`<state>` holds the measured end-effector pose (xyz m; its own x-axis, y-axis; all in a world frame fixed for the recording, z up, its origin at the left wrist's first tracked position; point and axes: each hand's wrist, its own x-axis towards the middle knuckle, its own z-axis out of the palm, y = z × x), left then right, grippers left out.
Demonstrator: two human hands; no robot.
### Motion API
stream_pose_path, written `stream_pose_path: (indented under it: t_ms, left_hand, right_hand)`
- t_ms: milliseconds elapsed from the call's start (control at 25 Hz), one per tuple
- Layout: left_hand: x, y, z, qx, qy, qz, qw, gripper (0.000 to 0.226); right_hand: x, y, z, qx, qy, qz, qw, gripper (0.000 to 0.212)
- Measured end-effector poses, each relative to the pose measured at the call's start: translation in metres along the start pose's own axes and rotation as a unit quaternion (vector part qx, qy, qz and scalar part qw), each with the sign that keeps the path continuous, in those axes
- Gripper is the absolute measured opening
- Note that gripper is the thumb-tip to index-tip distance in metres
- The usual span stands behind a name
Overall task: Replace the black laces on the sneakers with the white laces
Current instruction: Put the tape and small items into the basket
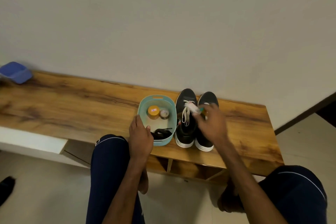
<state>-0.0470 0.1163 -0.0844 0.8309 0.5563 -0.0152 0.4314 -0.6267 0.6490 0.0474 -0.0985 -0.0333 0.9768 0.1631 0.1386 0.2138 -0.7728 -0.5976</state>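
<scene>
At the fingers [203, 120] of the right hand [211, 123]: a small green-and-yellow item [202, 110], pinched in a curled grip and too blurred by motion to name. Just beyond it, a white wad [190, 106] over the forefoot of the nearer sneaker; in contact with the fingers or not, cannot tell. Held above the pair, with the forearm crossing the outer shoe.

At the left hand [141, 136]: thumb hooked inside the teal basket [157, 97], other fingers down the outside of its near-left wall, with the rim gripped between them.

Inside the basket, at the near end: black laces [161, 132], loosely coiled. At the far end: an orange-lidded jar [153, 112], with a small round tin [164, 114] just beside it.

Just right of the basket, side by side: two black sneakers with white soles. Long axes parallel, running from the near edge towards the wall; toes to the wall, heels to the person; both upright on their soles. On the sneaker beside the basket [187, 94]: a white lace [185, 114] crossing the upper eyelets, with loose ends hanging down the tongue. On the outer sneaker [208, 99]: lacing hidden behind the right hand.

Beneath all of this: a wooden bench [72, 103] set against a plain wall. At its far left end, well apart: a blue container [15, 72]. In the foreground: both knees in dark blue trousers.
</scene>
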Motion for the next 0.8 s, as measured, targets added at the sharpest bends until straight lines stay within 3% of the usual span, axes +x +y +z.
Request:
stream_pose_path:
  t_ms: [160, 320, 640, 800]
  left_hand:
    - [0.012, -0.013, -0.001, 0.035, -0.047, 0.003, 0.998, 0.07]
    - [0.018, -0.02, -0.004, 0.074, -0.073, -0.014, 0.995, 0.077]
    - [0.02, -0.021, -0.007, 0.11, -0.074, 0.006, 0.991, 0.077]
    - [0.019, -0.022, -0.009, 0.112, -0.073, 0.009, 0.991, 0.078]
  right_hand:
    - [0.026, -0.074, 0.07, -0.119, -0.133, -0.096, 0.979, 0.031]
    - [0.045, -0.082, 0.126, -0.263, -0.224, -0.095, 0.934, 0.026]
    - [0.047, -0.072, 0.176, -0.311, -0.236, -0.099, 0.915, 0.024]
    - [0.045, -0.075, 0.179, -0.294, -0.213, -0.084, 0.928, 0.032]
